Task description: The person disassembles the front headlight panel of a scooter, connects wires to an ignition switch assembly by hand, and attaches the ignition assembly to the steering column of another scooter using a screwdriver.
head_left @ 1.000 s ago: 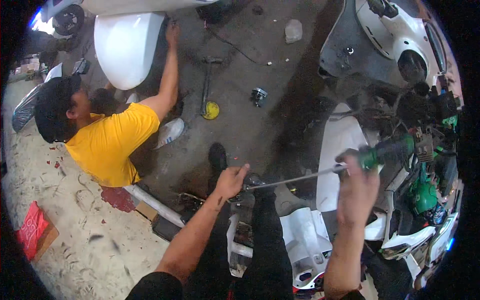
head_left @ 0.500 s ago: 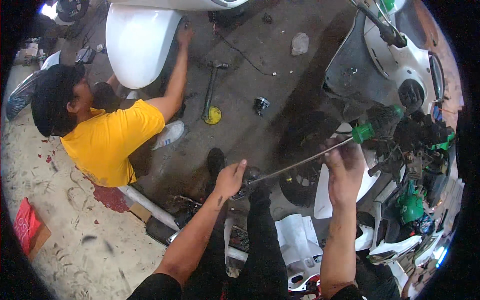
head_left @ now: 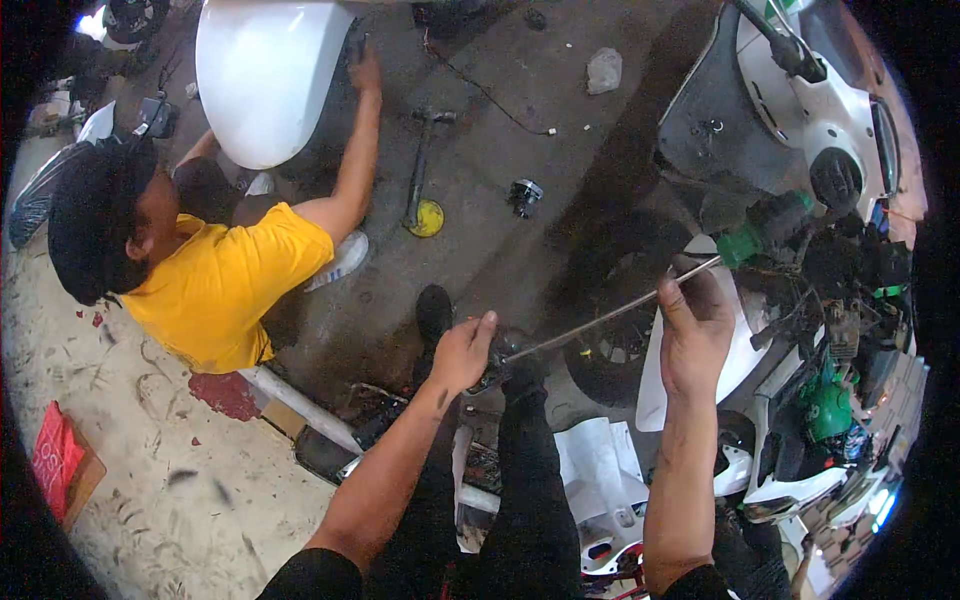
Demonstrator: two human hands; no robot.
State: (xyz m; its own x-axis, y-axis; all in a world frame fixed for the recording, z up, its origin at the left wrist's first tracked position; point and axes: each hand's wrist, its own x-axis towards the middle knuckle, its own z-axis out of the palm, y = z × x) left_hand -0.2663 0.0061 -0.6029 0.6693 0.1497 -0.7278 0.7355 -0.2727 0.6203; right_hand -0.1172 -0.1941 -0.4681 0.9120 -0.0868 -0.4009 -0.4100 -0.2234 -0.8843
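Align the metal rod (head_left: 590,324) with the right hand (head_left: 697,335) pinching it; steady its left end using the left hand (head_left: 463,357), grip state indiscernible.

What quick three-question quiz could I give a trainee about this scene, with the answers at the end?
1. Which of the wearer's hands, left or right, is at the metal rod closer to the green part?
2. True or false: the yellow disc lies on the floor.
3. What colour is the co-worker's shirt? A, blue; B, yellow; C, white.

Key: 1, the right hand; 2, true; 3, B.
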